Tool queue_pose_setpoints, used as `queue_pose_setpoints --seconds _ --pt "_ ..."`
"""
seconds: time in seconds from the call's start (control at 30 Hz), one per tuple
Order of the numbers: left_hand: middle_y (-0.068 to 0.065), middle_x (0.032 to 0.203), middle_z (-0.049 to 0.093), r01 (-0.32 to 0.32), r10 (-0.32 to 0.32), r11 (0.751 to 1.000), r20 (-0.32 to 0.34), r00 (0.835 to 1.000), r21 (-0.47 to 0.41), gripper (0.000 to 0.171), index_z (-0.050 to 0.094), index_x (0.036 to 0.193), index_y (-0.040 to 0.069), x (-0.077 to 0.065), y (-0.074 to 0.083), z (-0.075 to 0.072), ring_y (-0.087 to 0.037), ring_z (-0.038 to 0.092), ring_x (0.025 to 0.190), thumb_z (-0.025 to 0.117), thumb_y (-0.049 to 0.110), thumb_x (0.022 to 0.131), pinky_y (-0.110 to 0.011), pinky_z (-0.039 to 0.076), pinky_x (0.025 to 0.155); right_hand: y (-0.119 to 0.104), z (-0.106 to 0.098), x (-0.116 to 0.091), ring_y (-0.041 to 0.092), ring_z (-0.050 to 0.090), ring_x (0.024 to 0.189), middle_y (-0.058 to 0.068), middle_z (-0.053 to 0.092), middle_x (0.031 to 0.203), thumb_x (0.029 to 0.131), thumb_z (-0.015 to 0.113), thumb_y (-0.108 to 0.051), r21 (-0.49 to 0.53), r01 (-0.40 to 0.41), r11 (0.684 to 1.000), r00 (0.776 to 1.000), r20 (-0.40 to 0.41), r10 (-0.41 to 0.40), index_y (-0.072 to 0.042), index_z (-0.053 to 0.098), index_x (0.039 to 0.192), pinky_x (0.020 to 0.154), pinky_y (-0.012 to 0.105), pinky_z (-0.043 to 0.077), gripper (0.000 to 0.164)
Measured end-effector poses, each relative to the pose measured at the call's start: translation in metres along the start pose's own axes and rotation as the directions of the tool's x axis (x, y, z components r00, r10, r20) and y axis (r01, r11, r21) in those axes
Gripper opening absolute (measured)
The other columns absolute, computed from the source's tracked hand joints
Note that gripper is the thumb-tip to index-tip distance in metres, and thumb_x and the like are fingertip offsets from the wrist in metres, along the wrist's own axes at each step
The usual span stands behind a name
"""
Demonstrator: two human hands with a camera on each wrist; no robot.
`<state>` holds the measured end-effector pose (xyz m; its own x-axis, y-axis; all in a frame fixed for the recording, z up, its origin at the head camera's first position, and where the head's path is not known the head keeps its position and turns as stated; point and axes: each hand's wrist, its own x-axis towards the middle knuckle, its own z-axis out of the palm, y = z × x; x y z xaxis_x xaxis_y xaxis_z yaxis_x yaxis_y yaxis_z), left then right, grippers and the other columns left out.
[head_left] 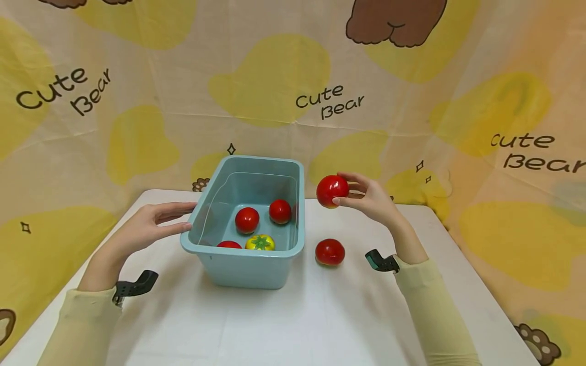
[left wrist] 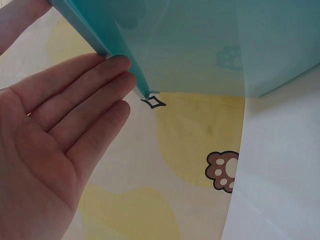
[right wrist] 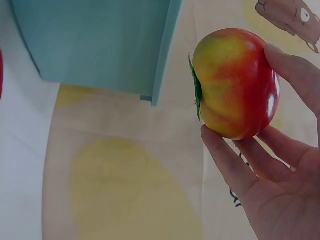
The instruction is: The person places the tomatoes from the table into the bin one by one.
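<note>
My right hand (head_left: 373, 200) pinches a red tomato (head_left: 331, 191) between thumb and fingers, raised to the right of a blue plastic bin (head_left: 247, 251). In the right wrist view this tomato (right wrist: 237, 82) shows a yellow-green side and a green leafy stem end. Straight fingers of my left hand (head_left: 151, 223) touch the bin's left rim; the left wrist view shows their fingertips (left wrist: 119, 64) right at that rim. Inside the bin lie several tomatoes: two red ones, (head_left: 247, 220) and a farther one, a yellow one (head_left: 260, 242) with a green star-shaped top, and a partly hidden red one.
Another red tomato (head_left: 330, 252) lies on the white table (head_left: 256, 325), right of the bin and below the raised one. A patterned cloth (head_left: 270, 76) with printed words and bear shapes hangs behind the table. Each wrist wears a black strapped device (head_left: 382, 261).
</note>
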<state>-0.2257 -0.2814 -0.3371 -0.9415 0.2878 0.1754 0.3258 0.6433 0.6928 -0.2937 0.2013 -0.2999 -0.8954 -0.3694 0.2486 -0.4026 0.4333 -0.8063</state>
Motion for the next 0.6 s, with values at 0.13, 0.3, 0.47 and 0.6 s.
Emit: queue_pose_setpoints --seconds 0.13,0.3,0.47,0.6 --pt "0.005 0.133 0.057 0.005 -0.005 1.000 -0.008 1.000 -0.002 0.047 0.056 0.131 0.030 -0.001 -0.001 0.000 -0.030 0.049 0.128 0.069 0.038 0.087 -0.052 0.046 0.099 -0.010 0.003 0.007 0.031 0.056 0.118 0.010 0.054 0.134 0.081 0.077 -0.024 -0.012 0.017 1.000 1.000 0.011 -0.017 -0.013 0.049 0.137 0.088 0.043 0.055 0.063" --pt "-0.003 0.136 0.056 -0.020 0.020 1.000 0.022 1.000 -0.003 0.050 0.054 0.135 0.024 -0.002 0.001 -0.002 -0.037 0.048 0.128 0.067 0.036 0.088 -0.055 0.044 0.099 -0.020 0.006 0.016 0.030 0.056 0.117 0.007 0.055 0.133 0.080 0.077 -0.025 -0.017 0.027 0.999 0.999 0.028 -0.027 -0.015 0.051 0.135 0.088 0.042 0.056 0.062" --pt "-0.004 0.136 0.055 -0.024 0.024 1.000 0.023 0.999 -0.004 0.050 0.054 0.135 0.022 -0.001 0.000 -0.003 -0.037 0.048 0.128 0.067 0.036 0.088 -0.056 0.044 0.098 -0.030 0.009 0.025 0.030 0.055 0.118 0.008 0.055 0.133 0.081 0.076 -0.025 -0.031 0.039 0.999 0.997 0.062 -0.037 -0.015 0.051 0.136 0.087 0.042 0.056 0.061" --pt "-0.004 0.136 0.055 -0.023 0.023 1.000 0.021 1.000 -0.003 0.049 0.054 0.135 0.022 0.000 -0.001 -0.002 -0.036 0.048 0.128 0.067 0.035 0.089 -0.055 0.045 0.099 -0.037 0.013 0.032 0.029 0.056 0.118 0.007 0.055 0.134 0.081 0.076 -0.024 -0.036 0.049 0.998 0.996 0.076 -0.046 -0.015 0.051 0.135 0.087 0.042 0.056 0.061"
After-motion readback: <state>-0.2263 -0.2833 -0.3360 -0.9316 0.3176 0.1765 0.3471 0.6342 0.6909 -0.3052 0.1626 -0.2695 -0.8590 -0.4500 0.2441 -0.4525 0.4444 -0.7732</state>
